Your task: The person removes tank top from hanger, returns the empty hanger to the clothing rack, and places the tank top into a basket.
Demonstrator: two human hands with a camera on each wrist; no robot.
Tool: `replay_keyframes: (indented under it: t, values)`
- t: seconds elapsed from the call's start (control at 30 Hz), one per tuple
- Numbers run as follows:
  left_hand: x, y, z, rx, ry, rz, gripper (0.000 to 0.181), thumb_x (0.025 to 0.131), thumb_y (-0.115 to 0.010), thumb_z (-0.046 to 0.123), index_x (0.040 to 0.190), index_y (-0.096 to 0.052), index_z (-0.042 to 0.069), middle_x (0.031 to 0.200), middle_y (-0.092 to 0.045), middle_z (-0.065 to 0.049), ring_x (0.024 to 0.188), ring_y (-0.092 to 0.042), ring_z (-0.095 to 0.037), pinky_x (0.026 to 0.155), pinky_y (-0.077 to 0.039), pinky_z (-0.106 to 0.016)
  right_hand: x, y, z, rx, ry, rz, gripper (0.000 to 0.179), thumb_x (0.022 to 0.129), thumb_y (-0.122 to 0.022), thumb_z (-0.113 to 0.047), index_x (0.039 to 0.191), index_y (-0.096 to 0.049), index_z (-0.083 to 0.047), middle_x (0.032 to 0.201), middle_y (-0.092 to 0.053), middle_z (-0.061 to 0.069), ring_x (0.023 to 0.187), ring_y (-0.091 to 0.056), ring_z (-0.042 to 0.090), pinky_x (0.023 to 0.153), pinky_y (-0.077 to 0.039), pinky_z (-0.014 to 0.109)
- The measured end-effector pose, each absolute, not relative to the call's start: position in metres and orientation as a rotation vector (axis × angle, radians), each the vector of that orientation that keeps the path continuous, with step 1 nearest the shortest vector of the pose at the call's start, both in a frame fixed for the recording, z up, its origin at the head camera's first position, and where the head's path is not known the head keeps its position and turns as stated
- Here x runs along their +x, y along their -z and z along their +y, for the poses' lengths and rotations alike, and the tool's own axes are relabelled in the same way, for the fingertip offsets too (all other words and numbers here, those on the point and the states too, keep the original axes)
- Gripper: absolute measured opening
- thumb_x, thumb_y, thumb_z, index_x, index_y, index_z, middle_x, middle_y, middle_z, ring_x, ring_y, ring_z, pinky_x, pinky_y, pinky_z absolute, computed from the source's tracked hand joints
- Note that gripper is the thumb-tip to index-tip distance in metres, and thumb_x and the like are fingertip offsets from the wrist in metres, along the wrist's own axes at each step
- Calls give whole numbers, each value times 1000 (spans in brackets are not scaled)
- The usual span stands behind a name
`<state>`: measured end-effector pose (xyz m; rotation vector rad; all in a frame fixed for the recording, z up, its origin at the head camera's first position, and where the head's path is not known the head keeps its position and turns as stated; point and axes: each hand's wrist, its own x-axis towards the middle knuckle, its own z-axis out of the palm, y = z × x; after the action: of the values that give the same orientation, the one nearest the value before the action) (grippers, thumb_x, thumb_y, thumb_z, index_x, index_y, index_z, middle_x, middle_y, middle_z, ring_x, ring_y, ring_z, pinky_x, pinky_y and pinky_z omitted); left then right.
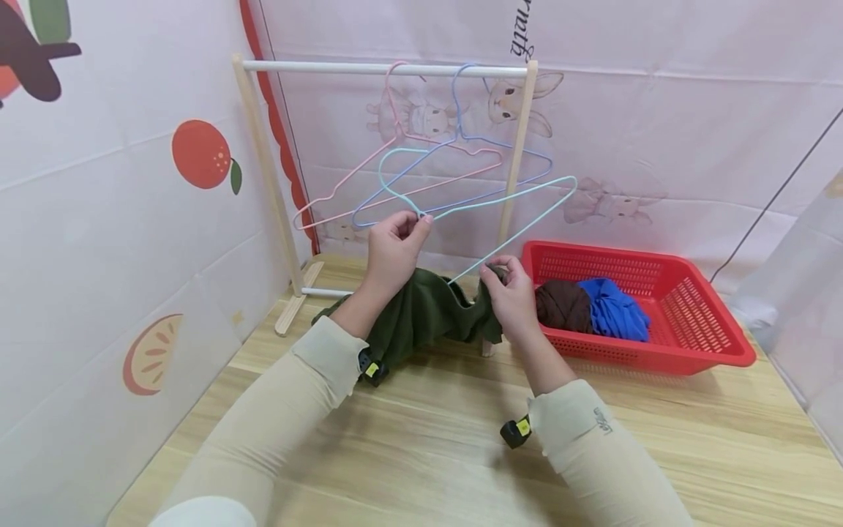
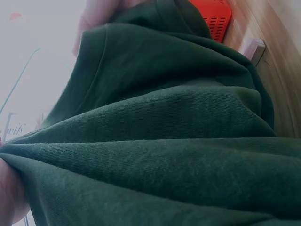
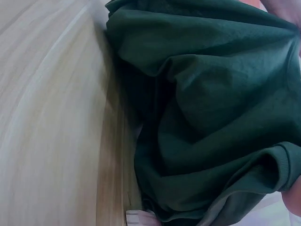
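My left hand [image 1: 395, 245] pinches a mint-green clothes hanger [image 1: 533, 189] at its neck, below the hook. Folds of a dark green shirt [image 1: 421, 315] also draw together at its fingertips in the left wrist view. My right hand [image 1: 514, 296] pinches the shirt's edge beside the neck opening, where a ribbed band [image 3: 283, 162] shows in the right wrist view. One arm of the hanger sticks out up and to the right; its lower bar runs down into the opening. The rest of the hanger is hidden by the shirt and left hand. The shirt drapes down over the table.
Behind the hands stands a rack with a white rail [image 1: 316, 66] and wooden posts. A pink hanger [image 1: 342, 179] and a blue hanger [image 1: 454, 110] hang from it. At right, a red basket [image 1: 718, 344] holds brown cloth [image 1: 563, 306] and blue cloth [image 1: 615, 311].
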<state>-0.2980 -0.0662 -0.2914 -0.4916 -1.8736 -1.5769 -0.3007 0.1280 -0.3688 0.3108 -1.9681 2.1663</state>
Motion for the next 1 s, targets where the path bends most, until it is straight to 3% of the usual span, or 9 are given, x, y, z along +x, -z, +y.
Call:
replay_keyframes:
  t: [0.1, 0.23, 0.43, 0.53, 0.63, 0.77, 1.0]
  values:
    - [-299, 291, -65, -501, 1573, -1872, 22, 93, -68, 15, 83, -69, -4, 62, -53, 2, 54, -44, -10, 49, -35, -21, -299, 369, 128, 416, -2062, -2091, 29, 95, -65, -20, 115, -57, -1, 90, -64, 5, 69, -60, 11, 65, -51, 23]
    - [-301, 290, -64, -514, 1563, -1858, 22, 94, -67, 15, 84, -69, -5, 62, -53, 1, 54, -44, -11, 49, -35, -21, -297, 370, 127, 567, -1814, -2292, 36, 91, -71, -32, 119, -64, -9, 99, -68, 3, 90, -60, 12, 80, -48, 27]
    - [-302, 290, -60, -514, 1563, -1831, 24, 94, -66, 16, 82, -68, -4, 61, -52, 0, 53, -43, -12, 48, -34, -21, -294, 371, 121, 599, -1590, -2506, 62, 75, -81, -53, 126, -64, -22, 116, -69, 4, 111, -58, 21, 88, -50, 45]
    - [-302, 290, -58, -516, 1560, -1820, 24, 95, -66, 16, 82, -68, -4, 62, -52, 0, 53, -43, -12, 48, -34, -21, -294, 372, 119, 591, -1509, -2575, 63, 75, -80, -54, 128, -65, -23, 122, -68, 3, 122, -54, 26, 95, -49, 50]
    - [-301, 289, -57, -521, 1562, -1813, 24, 95, -66, 16, 82, -67, -5, 62, -52, 0, 53, -42, -11, 48, -34, -21, -295, 372, 117, 609, -1449, -2562, 48, 82, -78, -45, 121, -70, -18, 116, -70, 4, 118, -56, 29, 95, -49, 49]
    - [-301, 288, -56, -500, 1576, -1811, 24, 95, -65, 15, 83, -67, -6, 61, -51, 2, 52, -41, -10, 48, -33, -20, -296, 374, 115, 627, -1462, -2463, 28, 89, -74, -32, 105, -75, -9, 99, -73, 8, 99, -59, 25, 85, -50, 41]
    - [-294, 283, -56, -462, 1659, -1848, 25, 99, -57, 10, 94, -66, -13, 61, -46, 2, 52, -39, -5, 49, -30, -19, -296, 377, 113, 586, -1630, -2344, 23, 93, -69, -28, 94, -76, -6, 89, -69, 11, 86, -56, 19, 72, -47, 29]
